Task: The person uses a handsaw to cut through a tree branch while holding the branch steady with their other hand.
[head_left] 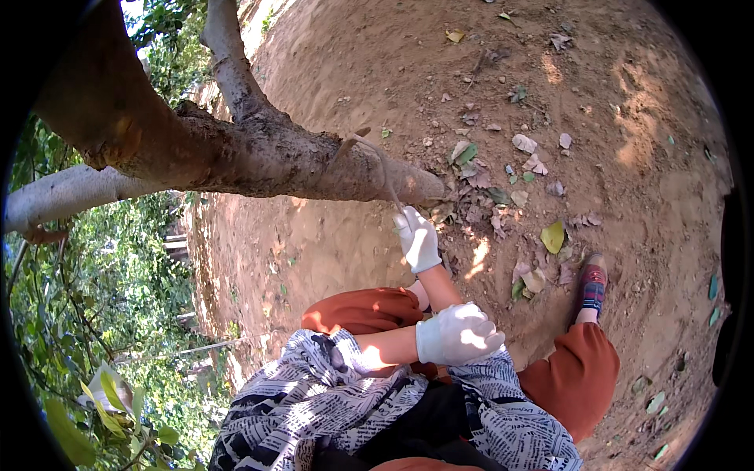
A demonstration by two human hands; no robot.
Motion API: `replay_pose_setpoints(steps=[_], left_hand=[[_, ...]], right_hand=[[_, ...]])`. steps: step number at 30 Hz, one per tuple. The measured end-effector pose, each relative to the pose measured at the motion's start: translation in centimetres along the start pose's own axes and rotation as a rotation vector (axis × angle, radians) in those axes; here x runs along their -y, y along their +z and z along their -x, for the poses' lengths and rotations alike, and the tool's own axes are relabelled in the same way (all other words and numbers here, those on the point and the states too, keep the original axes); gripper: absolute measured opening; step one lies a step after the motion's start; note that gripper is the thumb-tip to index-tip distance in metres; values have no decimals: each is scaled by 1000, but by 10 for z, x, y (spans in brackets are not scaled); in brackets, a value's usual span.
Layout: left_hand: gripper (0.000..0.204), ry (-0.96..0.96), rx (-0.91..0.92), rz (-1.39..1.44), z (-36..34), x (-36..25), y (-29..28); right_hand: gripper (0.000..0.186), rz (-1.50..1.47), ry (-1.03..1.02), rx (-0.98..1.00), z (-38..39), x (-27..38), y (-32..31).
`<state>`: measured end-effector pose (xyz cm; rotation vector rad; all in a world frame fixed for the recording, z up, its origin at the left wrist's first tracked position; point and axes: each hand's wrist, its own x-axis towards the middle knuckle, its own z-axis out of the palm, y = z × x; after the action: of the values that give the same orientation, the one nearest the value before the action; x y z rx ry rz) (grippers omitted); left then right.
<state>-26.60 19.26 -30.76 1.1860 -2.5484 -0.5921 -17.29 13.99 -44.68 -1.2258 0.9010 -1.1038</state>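
Note:
A smooth-barked tree trunk comes up out of the soil and forks at the upper left. Against its lower part a thin, pale brown rope-like strand bends over the bark near a short stub. My right hand, in a white glove, is closed around the strand's lower end beside the trunk. My left hand, also in a white glove, is curled into a fist in front of my body, its forearm crossing over the right one. Whatever the left fingers may hold is hidden.
Bare brown soil surrounds the trunk, with dry leaves and a yellow leaf scattered on it. My shoe rests at the right. Green foliage and a pale branch fill the left side.

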Motion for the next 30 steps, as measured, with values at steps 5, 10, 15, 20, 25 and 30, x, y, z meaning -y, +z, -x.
replay_pose_setpoints(steps=[5,10,15,20,25,30], left_hand=[[12,-4,24,26,-2,1,-1],[12,-14,10,57,2,0,2],[24,6,35,25,6,5,5],[25,12,-11,59,5,4,5],[25,15,-16,44,4,6,6],[13,0,-26,87,0,0,1]], right_hand=[[24,-69,171,-57,9,-33,5],[21,-135,79,-137,9,-31,14],[19,241,20,-46,6,-1,-3],[17,245,51,-34,-1,13,-15],[18,268,54,-46,-6,16,-13],[18,324,54,-57,-3,12,-11]])
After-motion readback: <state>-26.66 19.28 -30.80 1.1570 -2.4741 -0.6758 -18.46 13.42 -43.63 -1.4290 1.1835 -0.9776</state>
